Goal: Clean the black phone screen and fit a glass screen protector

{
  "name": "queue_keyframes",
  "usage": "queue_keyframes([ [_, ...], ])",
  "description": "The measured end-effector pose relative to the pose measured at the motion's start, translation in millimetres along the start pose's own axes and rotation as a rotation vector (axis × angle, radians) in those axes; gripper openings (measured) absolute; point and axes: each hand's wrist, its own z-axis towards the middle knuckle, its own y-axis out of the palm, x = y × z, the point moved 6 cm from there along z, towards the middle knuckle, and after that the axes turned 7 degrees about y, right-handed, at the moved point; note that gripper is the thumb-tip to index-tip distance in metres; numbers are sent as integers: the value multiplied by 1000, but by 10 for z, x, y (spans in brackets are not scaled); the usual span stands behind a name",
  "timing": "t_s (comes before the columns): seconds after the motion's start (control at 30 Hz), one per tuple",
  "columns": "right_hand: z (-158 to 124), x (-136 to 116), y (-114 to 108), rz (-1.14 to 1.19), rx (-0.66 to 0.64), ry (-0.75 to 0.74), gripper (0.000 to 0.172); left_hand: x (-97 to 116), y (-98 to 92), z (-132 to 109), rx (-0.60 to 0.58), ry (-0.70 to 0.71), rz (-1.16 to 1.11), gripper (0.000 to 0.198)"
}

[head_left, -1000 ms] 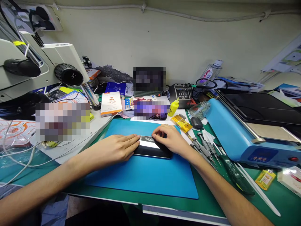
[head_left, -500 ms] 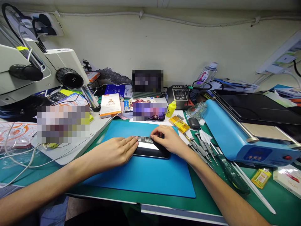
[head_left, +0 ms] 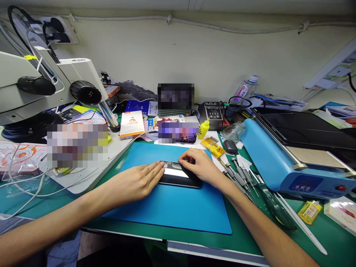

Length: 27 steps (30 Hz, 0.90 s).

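A black smartphone (head_left: 180, 177) with a glossy, reflecting face lies flat on the blue work mat (head_left: 178, 209). Across its left end my left hand (head_left: 141, 178) rests with fingers stretched out flat and side by side, hiding that end. My right hand (head_left: 198, 163) is over the right part of the phone, with thumb and forefinger pinched at its far edge. Whatever may be between those fingertips is too small to make out.
Several screwdrivers (head_left: 239, 178) lie right of the mat, near a green-handled tool (head_left: 278, 207) and a blue machine (head_left: 267, 159). A yellow bottle (head_left: 204, 129) stands behind the mat. At left is a microscope stand (head_left: 83, 85), with white cables (head_left: 25, 185) below.
The view has shifted slightly. Both hands keep nearly the same pose on the phone, and the phone stays in place on the mat.
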Motion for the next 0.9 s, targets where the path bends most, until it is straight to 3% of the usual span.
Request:
queue_keyframes([
  [0.27,1,1,0,-13,14,-6,14,-15,3,1,-27,55,83,46],
  [0.5,13,40,23,-11,31,-18,14,-10,10,-16,20,84,127,42],
  [0.9,6,10,7,-24,38,-17,14,-30,31,-36,46,59,65,42],
])
